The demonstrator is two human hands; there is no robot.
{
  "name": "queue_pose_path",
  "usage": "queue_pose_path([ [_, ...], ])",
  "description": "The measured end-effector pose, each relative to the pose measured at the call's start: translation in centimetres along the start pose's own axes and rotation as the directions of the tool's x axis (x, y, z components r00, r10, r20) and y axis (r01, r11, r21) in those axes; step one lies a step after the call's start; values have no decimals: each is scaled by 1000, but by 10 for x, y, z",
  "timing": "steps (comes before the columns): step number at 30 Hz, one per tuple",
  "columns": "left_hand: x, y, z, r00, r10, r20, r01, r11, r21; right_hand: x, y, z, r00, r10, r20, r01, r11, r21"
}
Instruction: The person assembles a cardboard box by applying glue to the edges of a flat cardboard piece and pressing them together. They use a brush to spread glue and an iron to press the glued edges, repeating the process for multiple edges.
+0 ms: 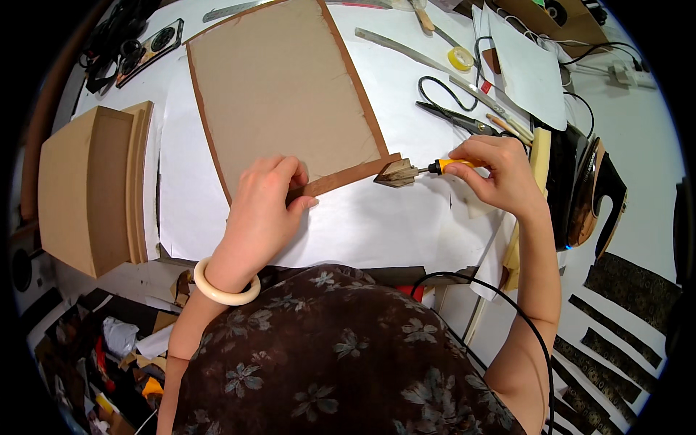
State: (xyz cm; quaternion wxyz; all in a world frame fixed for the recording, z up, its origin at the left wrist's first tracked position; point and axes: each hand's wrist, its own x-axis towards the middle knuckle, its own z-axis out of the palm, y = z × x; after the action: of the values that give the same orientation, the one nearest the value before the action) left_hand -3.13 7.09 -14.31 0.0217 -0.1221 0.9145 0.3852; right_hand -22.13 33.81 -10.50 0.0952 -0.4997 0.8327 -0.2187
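A flat beige panel [279,90] with a brown border lies on the white-covered table in front of me. Along its near side, the brown fabric edge [341,180] is folded over. My left hand [264,196] is closed on this edge, fingers curled over it and thumb beside it. A cream bangle [226,290] circles that wrist. In my right hand [500,170] is a small tool with a pointed, trowel-shaped metal head [397,174] and a yellow-and-black handle [444,167]. The head meets the near right corner of the brown edge; its exact contact is hard to see.
A beige box [87,181] stands at the left. Scissors [464,119], a yellow tape roll [460,58] and a metal ruler [406,47] lie at the upper right. An iron [598,192] stands beyond my right arm, and a black cable [533,322] crosses beside it.
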Motion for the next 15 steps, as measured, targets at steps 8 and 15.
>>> queue_pose_path([
  [8, -30, -18, -36, 995, -82, -50, 84, 996, 27, -3, -2, 0, 998, 70, 12, -69, 998, -2],
  [15, -56, -35, -46, 982, -95, -162, 118, 983, 139, -3, -3, 3, 996, 92, 8, -92, 995, 23],
])
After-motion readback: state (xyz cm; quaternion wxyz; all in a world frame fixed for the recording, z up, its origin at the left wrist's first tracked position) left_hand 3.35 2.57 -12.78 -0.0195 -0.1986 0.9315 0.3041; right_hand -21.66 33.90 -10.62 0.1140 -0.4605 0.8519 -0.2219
